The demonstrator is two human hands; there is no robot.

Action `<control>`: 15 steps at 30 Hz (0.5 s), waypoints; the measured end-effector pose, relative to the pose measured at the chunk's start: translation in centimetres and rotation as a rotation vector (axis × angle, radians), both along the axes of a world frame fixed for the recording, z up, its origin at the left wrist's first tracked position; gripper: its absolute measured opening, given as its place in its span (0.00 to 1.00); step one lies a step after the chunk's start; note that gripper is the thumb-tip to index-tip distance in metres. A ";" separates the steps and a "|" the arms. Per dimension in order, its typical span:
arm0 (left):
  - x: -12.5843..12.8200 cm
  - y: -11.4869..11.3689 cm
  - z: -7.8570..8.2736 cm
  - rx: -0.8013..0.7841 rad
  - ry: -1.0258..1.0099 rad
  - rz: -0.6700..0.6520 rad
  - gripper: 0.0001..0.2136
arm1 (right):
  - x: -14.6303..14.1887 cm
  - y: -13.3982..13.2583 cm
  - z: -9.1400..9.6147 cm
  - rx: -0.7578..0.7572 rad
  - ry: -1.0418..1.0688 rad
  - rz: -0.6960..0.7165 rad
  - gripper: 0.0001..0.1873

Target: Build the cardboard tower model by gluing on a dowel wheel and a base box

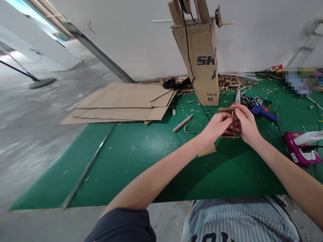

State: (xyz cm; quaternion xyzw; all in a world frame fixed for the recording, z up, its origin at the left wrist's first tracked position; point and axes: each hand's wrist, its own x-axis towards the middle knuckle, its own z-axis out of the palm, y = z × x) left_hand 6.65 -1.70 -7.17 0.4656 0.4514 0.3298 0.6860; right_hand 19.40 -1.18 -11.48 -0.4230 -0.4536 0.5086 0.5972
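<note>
Both hands meet over the right half of the green table (141, 168). My left hand (217, 126) is closed at a small folded cardboard piece (224, 110), its thumb and finger pinched by a thin upright metal rod (233, 129). My right hand (247, 124) grips the same piece from the other side, thumb near the rod's top. Fingers hide much of the piece's inside. Under my left wrist lies a flat cardboard scrap (208, 150). Just beyond my right hand is a blue glue gun (263, 112).
A tall cardboard box structure (199, 64) with a stick through its top stands behind my hands. Cardboard sheets (118, 97) are stacked at the left. Cardboard shavings (228, 81) lie along the wall. A magenta device (297, 151) with a cord sits at the right.
</note>
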 end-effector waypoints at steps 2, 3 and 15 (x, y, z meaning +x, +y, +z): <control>0.0 -0.1 0.1 -0.018 -0.005 -0.008 0.12 | 0.0 0.0 0.0 -0.003 0.003 0.006 0.13; 0.0 -0.2 0.1 -0.020 -0.011 -0.011 0.12 | 0.0 0.0 0.0 -0.012 0.008 0.018 0.14; 0.1 -0.3 0.4 -0.068 -0.031 0.020 0.11 | -0.1 0.3 -0.8 0.066 -0.173 -0.021 0.21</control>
